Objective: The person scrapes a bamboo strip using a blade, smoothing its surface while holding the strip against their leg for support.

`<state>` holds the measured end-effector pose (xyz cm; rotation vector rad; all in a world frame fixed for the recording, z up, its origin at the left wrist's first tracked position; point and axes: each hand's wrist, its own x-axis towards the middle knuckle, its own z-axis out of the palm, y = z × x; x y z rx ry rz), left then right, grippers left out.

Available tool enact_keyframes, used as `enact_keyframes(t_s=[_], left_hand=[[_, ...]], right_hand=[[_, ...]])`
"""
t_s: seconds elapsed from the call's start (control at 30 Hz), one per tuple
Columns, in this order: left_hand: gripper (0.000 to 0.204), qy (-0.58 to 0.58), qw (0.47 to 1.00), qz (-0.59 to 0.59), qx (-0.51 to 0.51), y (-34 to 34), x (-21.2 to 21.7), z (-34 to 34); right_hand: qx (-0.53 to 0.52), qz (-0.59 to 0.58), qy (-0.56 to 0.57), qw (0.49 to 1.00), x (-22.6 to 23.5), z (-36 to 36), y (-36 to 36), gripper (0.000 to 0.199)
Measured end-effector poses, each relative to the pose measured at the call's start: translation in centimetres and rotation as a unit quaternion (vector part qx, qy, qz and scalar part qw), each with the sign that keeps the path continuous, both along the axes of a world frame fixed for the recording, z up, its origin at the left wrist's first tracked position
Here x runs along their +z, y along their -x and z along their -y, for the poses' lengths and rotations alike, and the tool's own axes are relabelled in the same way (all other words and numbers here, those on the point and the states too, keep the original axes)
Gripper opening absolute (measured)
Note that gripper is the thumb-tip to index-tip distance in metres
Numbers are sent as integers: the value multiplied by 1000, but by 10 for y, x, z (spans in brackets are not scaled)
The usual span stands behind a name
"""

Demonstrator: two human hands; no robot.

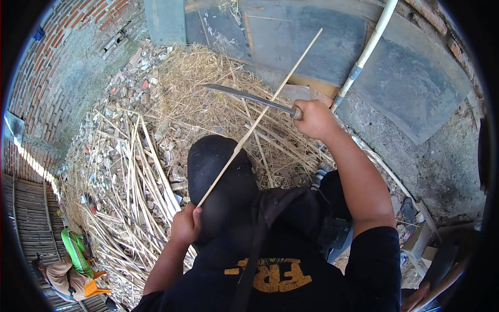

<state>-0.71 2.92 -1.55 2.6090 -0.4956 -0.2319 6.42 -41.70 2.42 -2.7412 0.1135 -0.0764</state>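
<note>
My left hand (184, 224) is closed around the lower end of a long, thin bamboo strip (300, 61), near my dark-clothed knee. From there the strip slants up and to the right, with a thicker node partway along it. In my right hand (315, 119) is the short handle of a machete (240, 94), its long dark blade pointing left. Blade and strip cross in front of me, close to the handle end; whether they touch, I cannot tell.
Many split bamboo strips (150, 174) lie heaped at the left, beside dry shavings (192, 78) and rubble. A pale pipe (364, 54) leans by the grey wall panels at the right. A green object (76, 252) is at lower left; part of another person's limb (439, 288) shows lower right.
</note>
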Motion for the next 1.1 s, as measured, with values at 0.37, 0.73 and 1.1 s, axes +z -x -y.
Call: enact_keyframes(t_s=[0.37,0.73,1.1], left_hand=[[32,-2,999,32,9,9,-14,-3],[32,4,1000,14,-2,5,-9,-6],[33,24,1000,-7,0,5,-4,-9]], right_hand=[[50,-37,32,998,19,-12,6,32],[69,-3,-19,997,17,-23,11,22],[57,-13,26,998,21,-26,11,29]])
